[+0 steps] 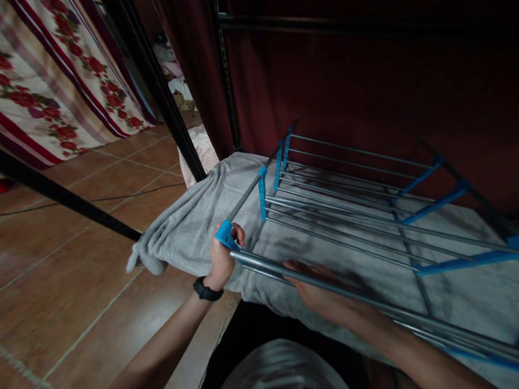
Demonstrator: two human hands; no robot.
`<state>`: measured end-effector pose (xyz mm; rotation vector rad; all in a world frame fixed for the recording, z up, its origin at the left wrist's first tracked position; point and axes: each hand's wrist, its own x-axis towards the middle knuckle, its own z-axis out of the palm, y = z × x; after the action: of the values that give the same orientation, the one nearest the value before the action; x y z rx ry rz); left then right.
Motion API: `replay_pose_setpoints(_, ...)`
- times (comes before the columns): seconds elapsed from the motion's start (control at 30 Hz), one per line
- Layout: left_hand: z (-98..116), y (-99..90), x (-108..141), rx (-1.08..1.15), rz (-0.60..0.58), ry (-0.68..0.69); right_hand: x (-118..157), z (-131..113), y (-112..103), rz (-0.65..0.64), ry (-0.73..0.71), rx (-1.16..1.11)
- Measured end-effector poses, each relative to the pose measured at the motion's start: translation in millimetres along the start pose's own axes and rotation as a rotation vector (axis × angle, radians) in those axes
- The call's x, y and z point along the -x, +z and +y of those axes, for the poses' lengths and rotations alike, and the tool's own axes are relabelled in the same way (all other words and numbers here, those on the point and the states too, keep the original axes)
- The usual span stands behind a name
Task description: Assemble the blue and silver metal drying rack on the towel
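Note:
A shoe rack [336,216] of grey metal tubes with blue plastic connectors lies on a grey blanket. My left hand [222,256], with a black band at the wrist, is closed round the blue corner connector [225,234] at the rack's near left end. My right hand [310,283] is at the near side, beneath the thick front tube [344,290]. Its fingers curl at a thinner tube behind that one and are partly hidden. Other blue connectors [436,200] join the tubes at the right end.
Black metal posts [170,108] stand at the left of the blanket-covered surface [203,216], with a dark red curtain [344,92] behind. A flowered curtain [60,81] hangs at far left. A thin cable [121,199] crosses the tiled floor [81,281].

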<state>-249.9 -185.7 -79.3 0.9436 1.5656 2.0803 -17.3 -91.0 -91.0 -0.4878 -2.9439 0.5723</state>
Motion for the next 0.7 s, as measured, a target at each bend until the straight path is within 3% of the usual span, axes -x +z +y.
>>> replay_pose_setpoints(0.23, 6.3, 6.3, 3.9, 0.023, -0.071, -0.186, -5.0, -14.7, -17.6, -0.047, -0.055, 0.037)
replay_pose_setpoints(0.43, 1.4, 4.0, 5.0, 0.008, -0.093, -0.193, -11.0, -21.8, -29.8, -0.08, -0.04, 0.061)
replay_pose_setpoints(0.7, 2.9, 3.5, 3.2, 0.006, -0.118, -0.213, -10.3, -21.8, -22.7, -0.093, 0.033, 0.043)
